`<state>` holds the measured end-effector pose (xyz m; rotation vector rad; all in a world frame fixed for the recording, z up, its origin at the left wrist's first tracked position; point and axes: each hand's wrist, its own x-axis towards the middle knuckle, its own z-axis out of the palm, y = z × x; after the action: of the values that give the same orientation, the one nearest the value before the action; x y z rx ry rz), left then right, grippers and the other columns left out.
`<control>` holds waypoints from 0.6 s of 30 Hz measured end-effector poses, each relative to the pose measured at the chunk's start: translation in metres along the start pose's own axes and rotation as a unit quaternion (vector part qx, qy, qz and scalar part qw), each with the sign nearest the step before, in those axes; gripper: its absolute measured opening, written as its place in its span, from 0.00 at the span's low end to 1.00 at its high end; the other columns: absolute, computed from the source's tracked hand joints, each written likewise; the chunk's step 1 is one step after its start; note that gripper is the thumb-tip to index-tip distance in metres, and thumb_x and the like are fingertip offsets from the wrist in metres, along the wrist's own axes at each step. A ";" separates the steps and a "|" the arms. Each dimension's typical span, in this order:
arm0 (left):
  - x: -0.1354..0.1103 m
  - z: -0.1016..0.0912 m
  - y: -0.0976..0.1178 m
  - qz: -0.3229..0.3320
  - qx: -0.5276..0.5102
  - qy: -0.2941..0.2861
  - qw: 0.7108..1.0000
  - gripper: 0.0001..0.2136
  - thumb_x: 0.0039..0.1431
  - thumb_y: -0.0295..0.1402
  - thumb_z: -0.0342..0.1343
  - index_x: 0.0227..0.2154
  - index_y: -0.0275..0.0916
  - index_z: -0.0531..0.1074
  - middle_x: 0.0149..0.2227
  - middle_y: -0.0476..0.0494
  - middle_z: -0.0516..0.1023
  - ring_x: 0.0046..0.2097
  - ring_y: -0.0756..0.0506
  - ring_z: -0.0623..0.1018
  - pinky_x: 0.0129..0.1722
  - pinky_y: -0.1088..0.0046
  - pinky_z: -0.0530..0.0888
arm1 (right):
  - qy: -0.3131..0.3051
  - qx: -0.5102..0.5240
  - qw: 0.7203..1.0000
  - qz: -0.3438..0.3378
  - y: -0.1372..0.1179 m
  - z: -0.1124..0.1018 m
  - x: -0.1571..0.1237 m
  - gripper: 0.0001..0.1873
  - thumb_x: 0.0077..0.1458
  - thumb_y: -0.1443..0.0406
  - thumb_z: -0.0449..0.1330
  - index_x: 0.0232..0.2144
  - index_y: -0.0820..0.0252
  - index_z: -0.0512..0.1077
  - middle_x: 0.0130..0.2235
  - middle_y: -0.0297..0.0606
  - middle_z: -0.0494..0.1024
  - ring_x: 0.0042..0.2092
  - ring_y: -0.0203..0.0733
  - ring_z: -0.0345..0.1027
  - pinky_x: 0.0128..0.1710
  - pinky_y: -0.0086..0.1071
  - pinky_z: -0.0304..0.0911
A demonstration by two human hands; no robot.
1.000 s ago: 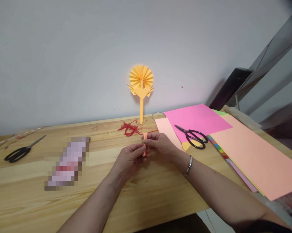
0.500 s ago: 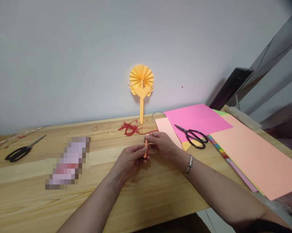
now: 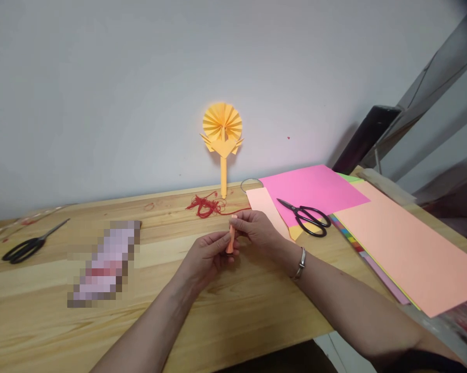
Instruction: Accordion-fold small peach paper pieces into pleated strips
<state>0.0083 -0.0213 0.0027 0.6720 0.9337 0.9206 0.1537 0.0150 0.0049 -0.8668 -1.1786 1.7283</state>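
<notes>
Two-handed fingertip pinch on one folded peach strip (image 3: pixel 230 245), held in front of the yellow paper flower (image 3: pixel 223 147) and slightly to its right. Left hand (image 3: pixel 209 248) with thumb laid along the near face of the strip, lower fingers curled behind and beneath. Right hand (image 3: pixel 253 225) a little higher, thumb and forefinger drawn together on the upper end, remaining fingers partly hidden. Both forearms slanting inward from the near side, converging in front of the flower; silver bracelet (image 3: pixel 302 261) around the right wrist.

Slim look to the strip: nearly upright, tilted a little, creased lengthwise, spreading slightly at the lower end. Cannot tell the number of folds.

Just left of the flower's foot, a tangle of red thread (image 3: pixel 206 206) on the wooden table (image 3: pixel 159 300), with one strand running toward the right hand. Right of the flower, a bright pink sheet (image 3: pixel 314 184) partly under black scissors (image 3: pixel 296 211); farther right, a large peach sheet (image 3: pixel 408 243). Well left of the flower, a second pair of scissors (image 3: pixel 40 241).
</notes>
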 end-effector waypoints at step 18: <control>-0.007 0.007 0.003 0.098 0.229 0.076 0.966 0.16 0.45 0.46 0.61 0.24 0.35 0.78 0.22 0.44 0.77 0.25 0.49 0.73 0.27 0.76 0.69 | 0.050 -0.013 0.999 -0.013 0.004 0.006 -0.002 0.16 0.41 0.56 0.66 0.19 0.61 0.67 0.18 0.29 0.67 0.22 0.31 0.59 0.23 0.28 0.56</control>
<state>0.0112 -0.0263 0.0106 1.1151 1.2508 0.9467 0.1479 0.0097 0.0032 -0.9399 -1.1435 1.6326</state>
